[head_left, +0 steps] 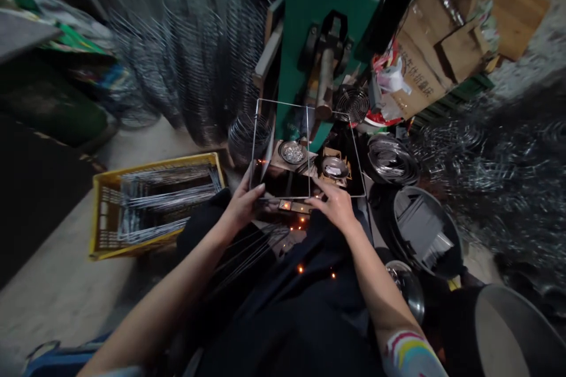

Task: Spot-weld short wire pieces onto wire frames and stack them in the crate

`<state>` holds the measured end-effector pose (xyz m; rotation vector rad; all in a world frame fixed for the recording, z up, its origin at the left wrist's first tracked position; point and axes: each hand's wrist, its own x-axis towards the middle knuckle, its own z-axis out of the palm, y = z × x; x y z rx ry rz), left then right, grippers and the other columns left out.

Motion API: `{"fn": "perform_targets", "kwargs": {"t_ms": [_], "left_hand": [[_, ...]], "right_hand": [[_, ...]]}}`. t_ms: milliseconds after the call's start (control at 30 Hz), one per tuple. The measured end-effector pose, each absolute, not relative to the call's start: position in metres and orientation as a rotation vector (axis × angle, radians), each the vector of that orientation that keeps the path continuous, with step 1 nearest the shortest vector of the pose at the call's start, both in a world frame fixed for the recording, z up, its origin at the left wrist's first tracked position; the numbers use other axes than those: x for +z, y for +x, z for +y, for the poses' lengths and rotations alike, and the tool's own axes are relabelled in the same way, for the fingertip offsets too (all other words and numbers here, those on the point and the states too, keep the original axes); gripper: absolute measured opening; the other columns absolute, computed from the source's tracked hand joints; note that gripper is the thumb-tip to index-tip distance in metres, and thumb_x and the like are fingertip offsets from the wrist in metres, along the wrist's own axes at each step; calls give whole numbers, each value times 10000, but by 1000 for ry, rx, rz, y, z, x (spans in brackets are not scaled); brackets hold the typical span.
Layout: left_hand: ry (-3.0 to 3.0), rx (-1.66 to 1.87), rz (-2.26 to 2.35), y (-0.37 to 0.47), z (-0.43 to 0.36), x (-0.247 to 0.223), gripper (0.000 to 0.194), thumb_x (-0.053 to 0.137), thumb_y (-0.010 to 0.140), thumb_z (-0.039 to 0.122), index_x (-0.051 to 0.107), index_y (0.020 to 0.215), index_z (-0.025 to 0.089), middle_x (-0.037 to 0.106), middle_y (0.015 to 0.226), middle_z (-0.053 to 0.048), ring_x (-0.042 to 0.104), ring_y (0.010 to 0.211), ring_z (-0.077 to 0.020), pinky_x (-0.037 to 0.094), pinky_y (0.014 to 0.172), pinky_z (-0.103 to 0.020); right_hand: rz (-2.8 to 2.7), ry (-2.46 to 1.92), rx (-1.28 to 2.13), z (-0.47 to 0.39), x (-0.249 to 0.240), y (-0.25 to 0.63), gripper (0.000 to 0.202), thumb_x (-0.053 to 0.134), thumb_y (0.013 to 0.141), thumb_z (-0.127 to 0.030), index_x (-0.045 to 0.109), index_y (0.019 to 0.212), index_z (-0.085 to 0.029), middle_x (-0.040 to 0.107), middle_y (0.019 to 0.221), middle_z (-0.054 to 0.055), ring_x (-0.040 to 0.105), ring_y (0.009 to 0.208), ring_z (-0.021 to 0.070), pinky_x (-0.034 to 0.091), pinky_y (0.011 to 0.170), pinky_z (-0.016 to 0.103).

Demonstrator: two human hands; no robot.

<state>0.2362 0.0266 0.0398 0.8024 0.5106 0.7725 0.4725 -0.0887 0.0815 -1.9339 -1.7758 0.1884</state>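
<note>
A thin rectangular wire frame [308, 153] with a middle bar is held upright in front of the green machine [296, 23]. My left hand [245, 200] is closed round its lower left side, the thumb along the bottom. My right hand [335, 203] has thumb and fingers at the bottom wire near the middle bar. Orange sparks [301, 269] fall below the frame over my dark clothing. Behind the frame, a round dish of small shiny pieces [292, 152] and a second dish [335, 168] sit at the machine's base. The machine's metal cylinder [325, 82] points down toward the frame.
A yellow crate [94, 218] with wire frames stands at the left. Tall stacks of wire rings [194, 70] rise behind it. To the right are a bucket of metal strips [460, 259], coiled strips [391, 159], a cardboard box [420, 70] and piled wire parts [499, 171].
</note>
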Motion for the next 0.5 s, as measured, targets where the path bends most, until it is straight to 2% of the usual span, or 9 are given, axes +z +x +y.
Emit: {"fn": "perform_targets", "kwargs": {"t_ms": [200, 333, 500], "left_hand": [[852, 843, 423, 270, 114, 43, 940, 643, 877, 176, 6, 1563, 268, 709, 670, -15, 720, 602, -216, 584, 513, -275], [862, 831, 431, 282, 143, 53, 947, 642, 881, 188, -13, 1561, 261, 716, 668, -20, 722, 596, -217, 572, 496, -255], [893, 820, 445, 293, 167, 61, 933, 619, 887, 195, -25, 1561, 245, 716, 646, -28, 725, 595, -234, 562, 480, -251]], "right_hand": [[-1790, -1950, 1, -5, 93, 526, 481, 712, 819, -525, 685, 1204, -236, 714, 1158, 97, 664, 1078, 291, 513, 908, 368], [-1748, -1882, 62, 23, 91, 550, 422, 732, 792, -537, 723, 1070, -220, 746, 1004, 76, 693, 928, 249, 509, 822, 312], [-1703, -1783, 100, 45, 89, 562, 364, 698, 809, -550, 712, 864, -190, 709, 783, 31, 647, 734, 182, 468, 701, 249]]}}
